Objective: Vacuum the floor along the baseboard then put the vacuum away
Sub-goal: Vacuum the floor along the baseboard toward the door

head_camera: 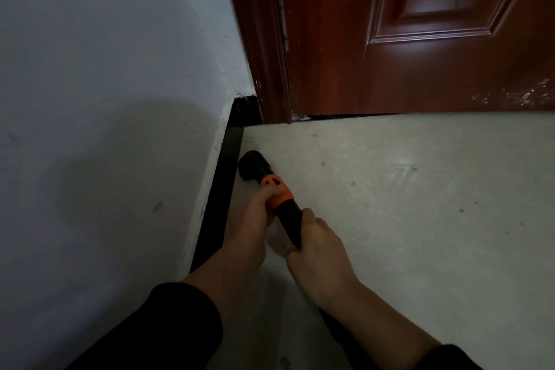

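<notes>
A black vacuum wand (289, 215) with an orange collar (277, 191) lies low over the pale floor (420, 204). Its black nozzle head (253, 165) sits on the floor right beside the black baseboard (223, 189), close to the corner by the door. My left hand (255, 219) grips the wand at the orange collar. My right hand (315, 252) grips the black tube just behind it. Both forearms reach in from the bottom, in black sleeves. The rest of the vacuum is hidden behind my right arm.
A white wall (105, 69) runs along the left above the baseboard. A dark red wooden door (420, 39) and its frame (255, 39) close off the far end. Small specks of dirt dot the floor to the right.
</notes>
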`<state>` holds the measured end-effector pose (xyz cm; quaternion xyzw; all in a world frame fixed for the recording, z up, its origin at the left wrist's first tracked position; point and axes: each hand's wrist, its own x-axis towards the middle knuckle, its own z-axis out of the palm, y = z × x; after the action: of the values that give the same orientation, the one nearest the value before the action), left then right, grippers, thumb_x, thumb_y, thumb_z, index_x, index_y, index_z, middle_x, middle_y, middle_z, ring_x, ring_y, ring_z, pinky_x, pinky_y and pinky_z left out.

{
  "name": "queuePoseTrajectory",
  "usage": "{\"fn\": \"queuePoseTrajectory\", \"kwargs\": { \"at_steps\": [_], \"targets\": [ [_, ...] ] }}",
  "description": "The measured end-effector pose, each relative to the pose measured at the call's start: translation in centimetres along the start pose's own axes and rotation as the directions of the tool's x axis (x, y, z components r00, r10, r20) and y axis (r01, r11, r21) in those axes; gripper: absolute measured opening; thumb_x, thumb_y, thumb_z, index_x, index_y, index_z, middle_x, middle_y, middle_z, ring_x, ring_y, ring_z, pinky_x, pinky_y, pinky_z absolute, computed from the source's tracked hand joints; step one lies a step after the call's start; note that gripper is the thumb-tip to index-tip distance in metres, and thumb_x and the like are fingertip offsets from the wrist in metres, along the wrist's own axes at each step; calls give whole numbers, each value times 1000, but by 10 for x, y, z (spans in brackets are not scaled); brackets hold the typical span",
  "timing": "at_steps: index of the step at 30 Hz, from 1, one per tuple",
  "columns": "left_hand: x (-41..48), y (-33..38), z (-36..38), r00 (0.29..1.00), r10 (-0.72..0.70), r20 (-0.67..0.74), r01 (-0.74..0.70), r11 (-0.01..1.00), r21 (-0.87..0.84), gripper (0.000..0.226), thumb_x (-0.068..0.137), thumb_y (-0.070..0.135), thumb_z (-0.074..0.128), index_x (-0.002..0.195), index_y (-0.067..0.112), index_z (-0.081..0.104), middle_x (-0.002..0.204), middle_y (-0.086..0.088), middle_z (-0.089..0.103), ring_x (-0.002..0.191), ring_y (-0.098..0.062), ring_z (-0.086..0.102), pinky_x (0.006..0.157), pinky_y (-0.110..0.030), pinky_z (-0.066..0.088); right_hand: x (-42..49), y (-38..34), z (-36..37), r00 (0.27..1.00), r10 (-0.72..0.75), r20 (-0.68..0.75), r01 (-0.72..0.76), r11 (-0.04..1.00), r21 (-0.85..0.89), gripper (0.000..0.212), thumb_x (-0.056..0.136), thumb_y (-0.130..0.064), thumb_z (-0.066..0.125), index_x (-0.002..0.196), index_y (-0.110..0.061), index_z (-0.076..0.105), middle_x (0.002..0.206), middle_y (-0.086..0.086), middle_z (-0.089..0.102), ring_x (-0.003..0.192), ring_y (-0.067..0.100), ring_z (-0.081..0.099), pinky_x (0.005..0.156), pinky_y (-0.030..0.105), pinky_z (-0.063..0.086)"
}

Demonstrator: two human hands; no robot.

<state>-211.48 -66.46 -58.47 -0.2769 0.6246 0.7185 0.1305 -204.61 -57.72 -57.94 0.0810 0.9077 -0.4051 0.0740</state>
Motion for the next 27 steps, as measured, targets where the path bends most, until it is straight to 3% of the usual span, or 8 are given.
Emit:
{"fn": "queuePoseTrajectory", "kwargs": {
  "at_steps": [3,8,13,19,25,27],
  "targets": [
    [-1,-3,3,1000,9,-14,-10,1000,-6,9,79,15,71,84,10,66,86,-8,64,76,-17,59,62,-24,43,-3,1,-5,1000,11,6,-11,1000,-3,38,88,-11,54,124,-10,42,107,7,51,92,20,55,75,30,49],
    [-3,-12,18,1000,9,1,-9,1000,-5,26,73,21,76,95,10,70,104,-13,71,90,-24,66,69,-30,52,-9,10,-21,1000,5,-12,-6,999,-50,37,85,-6,52,121,-7,43,107,10,52,86,20,51,69,27,42],
    [-13,-18,41,1000,-14,-13,14,1000,-16,15,71,19,78,79,12,68,93,-11,69,83,-22,63,79,-34,53,-16,23,-40,999,2,-33,-5,996,-87,34,87,-8,51,119,-8,43,100,7,48,82,17,46,67,25,37],
    [-24,-28,55,999,-34,5,34,999,3,18,69,22,80,74,13,65,89,-12,65,85,-24,60,93,-44,51,-27,38,-53,999,22,-48,-26,995,-98,35,90,-11,53,123,-8,42,110,12,53,91,22,54,71,27,43],
    [-38,-43,75,994,-37,99,41,998,-40,16,75,20,77,84,13,66,101,-13,70,94,-26,67,87,-35,55,-40,55,-70,996,37,-82,-49,988,-145,36,90,-14,53,124,-9,41,109,11,53,90,22,53,72,29,44],
    [-45,-46,82,991,-57,120,65,996,-63,16,76,18,77,85,12,66,99,-12,70,89,-24,68,75,-29,57,-45,61,-75,995,35,-91,-50,985,-168,36,90,-15,54,123,-9,41,109,11,52,86,20,49,69,28,40]
  ]
}}
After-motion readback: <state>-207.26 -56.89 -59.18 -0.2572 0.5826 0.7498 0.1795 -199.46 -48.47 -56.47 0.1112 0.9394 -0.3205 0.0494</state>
